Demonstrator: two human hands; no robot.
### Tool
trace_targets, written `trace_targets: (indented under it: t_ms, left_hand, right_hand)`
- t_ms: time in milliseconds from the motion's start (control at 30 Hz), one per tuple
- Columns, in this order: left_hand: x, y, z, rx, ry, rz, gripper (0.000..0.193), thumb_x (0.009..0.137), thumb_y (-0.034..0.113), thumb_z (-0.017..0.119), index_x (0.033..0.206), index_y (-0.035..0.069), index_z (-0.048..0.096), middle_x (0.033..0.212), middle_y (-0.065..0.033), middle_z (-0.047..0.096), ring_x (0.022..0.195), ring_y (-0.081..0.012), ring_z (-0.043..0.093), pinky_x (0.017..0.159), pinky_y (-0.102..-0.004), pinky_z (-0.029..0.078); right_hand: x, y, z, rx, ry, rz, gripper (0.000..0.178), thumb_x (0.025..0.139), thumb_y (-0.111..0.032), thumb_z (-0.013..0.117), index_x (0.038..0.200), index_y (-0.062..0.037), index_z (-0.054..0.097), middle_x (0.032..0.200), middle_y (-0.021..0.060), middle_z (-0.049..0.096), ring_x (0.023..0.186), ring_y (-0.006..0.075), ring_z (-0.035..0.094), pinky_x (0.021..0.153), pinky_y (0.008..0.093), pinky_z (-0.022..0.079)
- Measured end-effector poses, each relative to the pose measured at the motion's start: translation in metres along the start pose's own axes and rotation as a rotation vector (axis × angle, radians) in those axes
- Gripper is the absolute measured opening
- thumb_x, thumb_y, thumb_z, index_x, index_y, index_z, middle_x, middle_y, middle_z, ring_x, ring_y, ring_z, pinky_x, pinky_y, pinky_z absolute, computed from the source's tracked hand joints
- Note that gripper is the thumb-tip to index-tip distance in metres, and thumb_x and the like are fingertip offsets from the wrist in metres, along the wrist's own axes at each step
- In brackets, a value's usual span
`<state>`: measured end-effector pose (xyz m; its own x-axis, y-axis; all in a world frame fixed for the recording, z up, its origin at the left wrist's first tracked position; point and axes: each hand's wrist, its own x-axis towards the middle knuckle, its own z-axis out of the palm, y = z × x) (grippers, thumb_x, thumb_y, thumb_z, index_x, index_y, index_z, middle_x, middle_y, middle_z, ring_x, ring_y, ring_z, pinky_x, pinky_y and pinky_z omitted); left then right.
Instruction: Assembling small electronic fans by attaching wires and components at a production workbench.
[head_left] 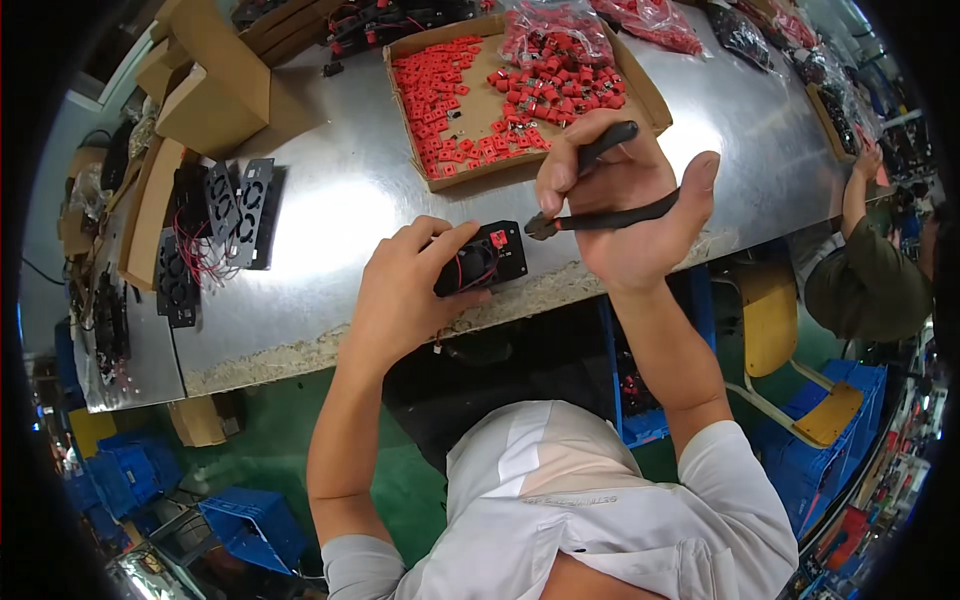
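The left hand [405, 280], half curled, grips the fan [512, 262] at the table's [310, 300] near edge. At the fan's two o'clock, the right hand [640, 225], loosely open, cradles spread-handled pliers [620, 216]. A tray [482, 98] of red parts [430, 75] lies at twelve o'clock, more fans [255, 210] at nine.

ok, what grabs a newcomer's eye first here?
The bright red parts massed in the shallow cardboard tray, toward the far side of the metal table. Then the black-handled pliers in the right hand, handles spread wide. Just left of their head, the left hand grips a black fan unit bearing a red square piece.
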<state>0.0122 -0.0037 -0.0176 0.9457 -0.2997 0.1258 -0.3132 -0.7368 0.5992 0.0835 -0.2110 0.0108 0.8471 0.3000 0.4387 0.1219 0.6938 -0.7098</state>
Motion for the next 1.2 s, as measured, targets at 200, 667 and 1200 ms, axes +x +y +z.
trace_targets:
  t_ms: [200,667,1200]
  left_hand:
    - [-0.005,0.006,0.006,0.002,0.103,0.010,0.068,0.060,0.012,0.087,0.124,0.008,0.063,0.101,-0.0118,0.062,0.089,-0.0316,0.061,0.078,-0.0386,0.050]
    - [-0.006,0.014,0.011,0.082,0.131,-0.016,0.066,0.062,0.017,0.085,0.124,0.007,0.064,0.099,-0.0103,0.062,0.088,-0.0310,0.061,0.077,-0.0391,0.050]
    - [0.003,0.009,0.007,-0.115,0.083,-0.119,0.060,0.064,0.021,0.087,0.119,0.006,0.066,0.098,-0.0096,0.064,0.085,-0.0311,0.064,0.075,-0.0383,0.053]
  right_hand:
    - [0.002,0.010,0.008,0.042,0.064,-0.006,0.091,0.088,-0.080,0.022,0.107,0.0017,0.057,0.083,0.0140,0.056,0.073,0.0261,0.054,0.068,0.0374,0.043]
    - [0.002,0.024,0.013,-0.110,0.113,0.006,0.084,0.091,-0.074,0.026,0.104,0.0021,0.058,0.079,0.0134,0.054,0.070,0.0242,0.052,0.065,0.0358,0.044]
    - [-0.015,0.024,0.005,-0.131,0.010,-0.168,0.084,0.090,-0.076,0.027,0.108,0.0024,0.051,0.082,0.0173,0.052,0.070,0.0269,0.053,0.064,0.0395,0.046]
